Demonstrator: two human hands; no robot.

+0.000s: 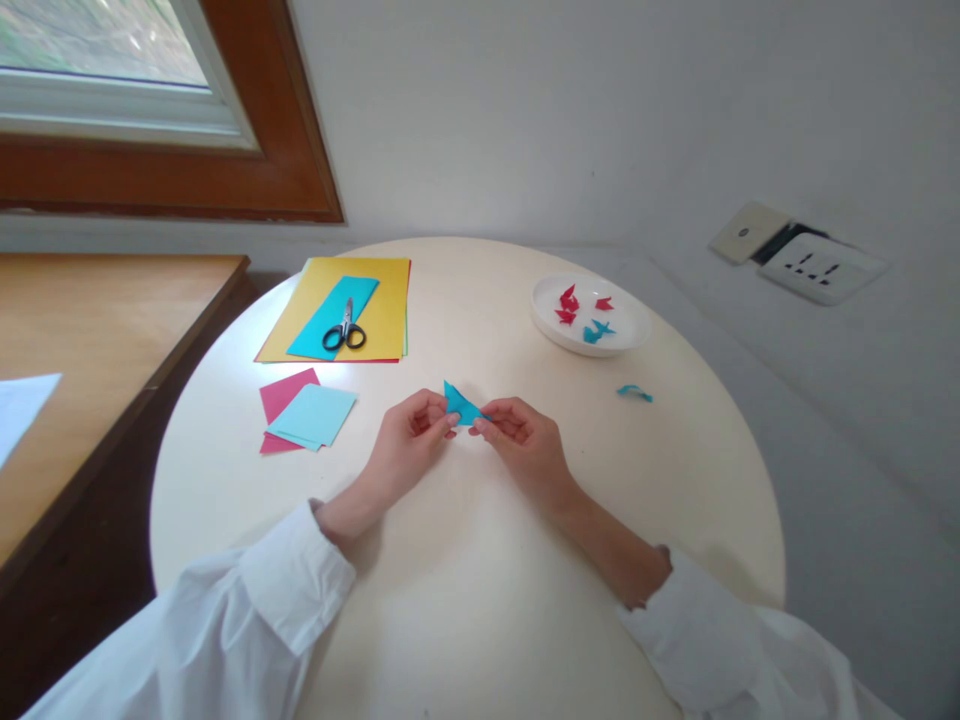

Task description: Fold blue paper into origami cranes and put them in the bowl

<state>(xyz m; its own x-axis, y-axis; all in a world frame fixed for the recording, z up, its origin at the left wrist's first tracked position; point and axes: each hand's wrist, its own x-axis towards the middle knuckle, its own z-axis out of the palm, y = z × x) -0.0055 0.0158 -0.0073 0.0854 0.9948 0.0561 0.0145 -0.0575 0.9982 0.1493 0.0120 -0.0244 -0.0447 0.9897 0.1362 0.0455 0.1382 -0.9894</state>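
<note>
A small blue folded paper (464, 408), triangular in outline with one point sticking up, is held just over the middle of the table. My left hand (412, 430) pinches its left side between thumb and fingers. On the other side, my right hand (527, 440) grips the right corner in the same way. The fingertips cover parts of the lower edge. To the left lie loose squares of light blue paper (315, 415) and pink paper (279, 396), partly overlapping.
Black-handled scissors (346, 328) rest on a blue strip (311, 325) atop yellow sheets (382, 310). A white dish (630, 325) at the back right holds several red and blue folded papers. A blue scrap (635, 392) lies before it. The round table (465, 620) meets the wall.
</note>
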